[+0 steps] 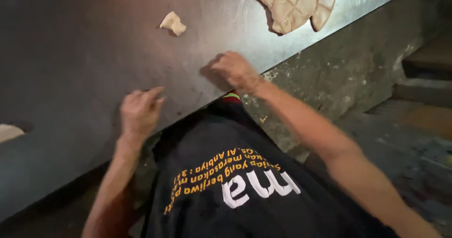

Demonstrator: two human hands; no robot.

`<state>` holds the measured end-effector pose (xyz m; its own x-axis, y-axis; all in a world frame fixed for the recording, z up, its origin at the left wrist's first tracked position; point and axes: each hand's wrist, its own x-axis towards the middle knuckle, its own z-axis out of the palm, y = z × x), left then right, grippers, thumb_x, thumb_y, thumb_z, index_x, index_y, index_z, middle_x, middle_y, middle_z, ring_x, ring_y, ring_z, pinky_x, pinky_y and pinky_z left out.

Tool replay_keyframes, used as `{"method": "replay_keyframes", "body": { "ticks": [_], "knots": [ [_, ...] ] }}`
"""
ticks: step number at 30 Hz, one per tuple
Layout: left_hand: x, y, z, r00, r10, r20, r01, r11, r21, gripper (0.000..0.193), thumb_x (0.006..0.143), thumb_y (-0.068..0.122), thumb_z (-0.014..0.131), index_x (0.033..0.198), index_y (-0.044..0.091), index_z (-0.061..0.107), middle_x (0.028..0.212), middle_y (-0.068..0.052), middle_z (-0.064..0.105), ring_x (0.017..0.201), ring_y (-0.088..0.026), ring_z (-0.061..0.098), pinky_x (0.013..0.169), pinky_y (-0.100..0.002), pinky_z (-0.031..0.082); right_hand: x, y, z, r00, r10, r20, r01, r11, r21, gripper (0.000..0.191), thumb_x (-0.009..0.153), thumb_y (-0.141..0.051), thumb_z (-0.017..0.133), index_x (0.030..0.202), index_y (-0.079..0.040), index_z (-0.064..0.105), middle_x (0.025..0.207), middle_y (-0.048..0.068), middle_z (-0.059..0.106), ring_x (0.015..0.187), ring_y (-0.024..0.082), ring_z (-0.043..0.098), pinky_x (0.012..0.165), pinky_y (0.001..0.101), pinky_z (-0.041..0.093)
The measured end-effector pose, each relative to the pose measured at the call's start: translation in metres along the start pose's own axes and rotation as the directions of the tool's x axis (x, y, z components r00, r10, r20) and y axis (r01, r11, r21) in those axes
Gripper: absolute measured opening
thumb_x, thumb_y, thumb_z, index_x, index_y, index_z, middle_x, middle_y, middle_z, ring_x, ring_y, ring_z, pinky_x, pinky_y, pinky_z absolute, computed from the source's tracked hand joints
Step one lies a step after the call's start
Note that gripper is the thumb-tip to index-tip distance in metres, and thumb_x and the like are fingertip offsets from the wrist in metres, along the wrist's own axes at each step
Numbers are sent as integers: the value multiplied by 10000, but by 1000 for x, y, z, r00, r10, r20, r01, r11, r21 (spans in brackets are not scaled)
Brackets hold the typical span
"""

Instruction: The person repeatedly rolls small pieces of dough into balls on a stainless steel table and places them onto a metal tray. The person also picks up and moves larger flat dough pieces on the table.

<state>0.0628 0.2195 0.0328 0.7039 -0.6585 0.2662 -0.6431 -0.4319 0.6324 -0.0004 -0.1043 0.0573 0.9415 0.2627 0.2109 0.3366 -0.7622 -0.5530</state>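
Both my hands rest near the front edge of a steel table [84, 54]. My left hand [139, 112] lies palm down on the metal, fingers loosely curled, holding nothing. My right hand [234, 70] is further right at the table's edge, fingers bent down onto the surface, and whether anything is under them is hidden. A small torn lump of pale dough [173, 23] lies on the table beyond my hands. A flat sheet of dough [296, 2] scored into a grid sits at the far right of the table.
Another pale piece of dough [8, 132] shows at the left edge. To the right of the table is a dirty concrete floor [358, 68] with a step [426, 73]. My dark printed shirt [226, 181] fills the lower middle.
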Motion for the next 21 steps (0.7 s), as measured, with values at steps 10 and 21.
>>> {"method": "replay_keyframes", "body": {
  "ticks": [10, 21],
  "knots": [
    [28, 10, 29, 993, -28, -117, 32, 999, 32, 136, 955, 153, 772, 1067, 115, 705, 877, -126, 642, 819, -326, 591, 754, -447, 489, 39, -10, 33, 986, 33, -164, -14, 993, 114, 115, 937, -66, 639, 1046, -72, 677, 1037, 120, 679, 973, 353, 609, 865, 451, 457],
    [63, -19, 0, 928, -216, -304, 271, 951, 150, 150, 955, 110, 766, 1084, 66, 702, 943, -120, 683, 877, -348, 608, 815, -464, 450, 78, 17, 23, 995, -8, -98, 14, 998, 57, 52, 890, -97, 719, 920, -131, 693, 882, 85, 627, 894, 324, 601, 807, 460, 464]
  ]
}}
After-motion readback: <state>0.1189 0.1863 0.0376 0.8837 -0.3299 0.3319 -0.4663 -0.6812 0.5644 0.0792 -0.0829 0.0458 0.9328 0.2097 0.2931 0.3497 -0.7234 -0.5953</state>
